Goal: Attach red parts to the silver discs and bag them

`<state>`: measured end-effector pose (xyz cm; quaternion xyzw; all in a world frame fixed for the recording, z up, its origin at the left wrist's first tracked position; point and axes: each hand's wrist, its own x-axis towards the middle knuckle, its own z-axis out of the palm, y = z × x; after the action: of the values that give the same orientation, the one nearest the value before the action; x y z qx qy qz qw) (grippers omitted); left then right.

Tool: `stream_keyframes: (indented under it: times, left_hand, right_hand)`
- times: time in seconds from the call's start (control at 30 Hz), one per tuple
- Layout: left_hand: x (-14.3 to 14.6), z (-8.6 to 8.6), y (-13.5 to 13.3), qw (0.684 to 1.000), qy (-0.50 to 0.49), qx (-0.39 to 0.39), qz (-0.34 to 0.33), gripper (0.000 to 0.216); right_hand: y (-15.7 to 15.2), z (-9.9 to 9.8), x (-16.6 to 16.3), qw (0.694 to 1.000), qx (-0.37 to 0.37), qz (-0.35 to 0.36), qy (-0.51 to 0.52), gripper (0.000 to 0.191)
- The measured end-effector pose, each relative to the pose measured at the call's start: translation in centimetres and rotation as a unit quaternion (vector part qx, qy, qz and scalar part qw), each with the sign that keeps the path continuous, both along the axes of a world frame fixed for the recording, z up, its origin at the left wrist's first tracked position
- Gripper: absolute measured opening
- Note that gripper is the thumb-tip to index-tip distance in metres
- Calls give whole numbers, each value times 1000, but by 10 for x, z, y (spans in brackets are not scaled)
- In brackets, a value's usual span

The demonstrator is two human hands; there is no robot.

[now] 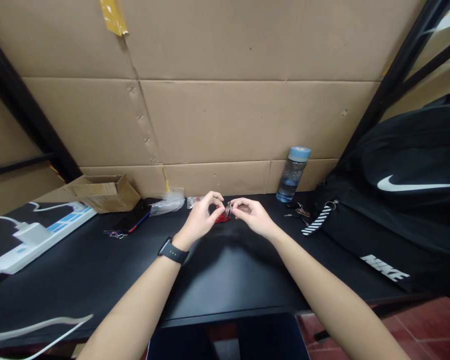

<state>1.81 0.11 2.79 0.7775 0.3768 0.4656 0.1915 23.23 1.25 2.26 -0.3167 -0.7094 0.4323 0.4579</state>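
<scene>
Over the middle of the black table, my left hand and my right hand face each other, with thumb and index finger of each closed in a pinch. Between the fingertips is a small, shiny, dark piece, too small to name; my right fingertips grip its edge. Something red and strand-like shows just under and behind the left fingertips; whether the left hand holds it or the shiny piece is unclear. My left wrist wears a dark watch.
Left are a white power strip, an open cardboard box, a black phone-like slab and clear plastic bags. Right stand a water bottle, keys and a black backpack. A cardboard wall closes the back.
</scene>
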Motion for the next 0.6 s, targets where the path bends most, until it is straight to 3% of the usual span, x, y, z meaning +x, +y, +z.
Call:
stream_keyframes:
  times: [0.3,0.43,0.6]
  left_hand:
    - [-2,3,2,998,-69,-11,-1,20]
    - [-1,0,4,997,-76,-16,-6,21]
    - [-4,3,2,1000,-19,-1,6,22]
  right_hand:
    - [-16,-4,-21,969,-146,32,195,37]
    - [-18,-3,-21,961,-173,54,210,52]
    - [-19,-3,-21,949,-207,67,228,46]
